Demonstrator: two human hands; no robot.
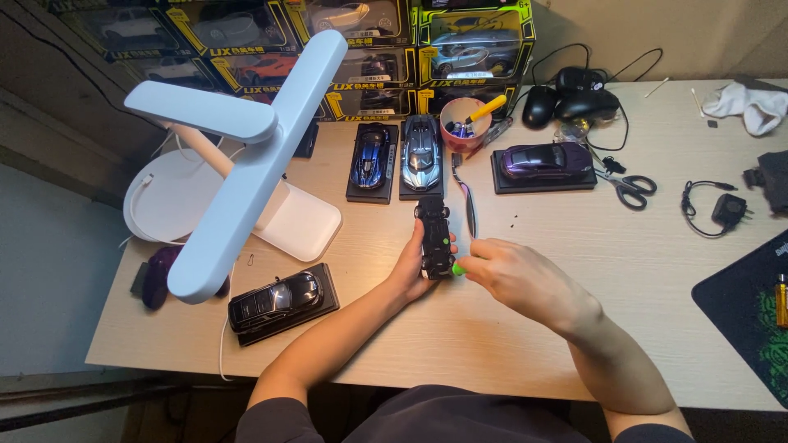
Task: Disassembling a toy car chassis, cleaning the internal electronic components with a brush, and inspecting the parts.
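Near the middle of the tabletop (525, 328), the left hand (410, 271) clasps a black toy car (435, 238) underside-up to steady it, while the right hand (517, 275) pinches a green-handled tool (458, 268) against it

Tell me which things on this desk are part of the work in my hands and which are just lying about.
In hand:
- left hand gripping the upturned black model car
- right hand holding a green-tipped tool against it

Lying about:
- blue car, silver car, purple car and black car on stands
- desk lamp
- scissors
- computer mice
- red cup
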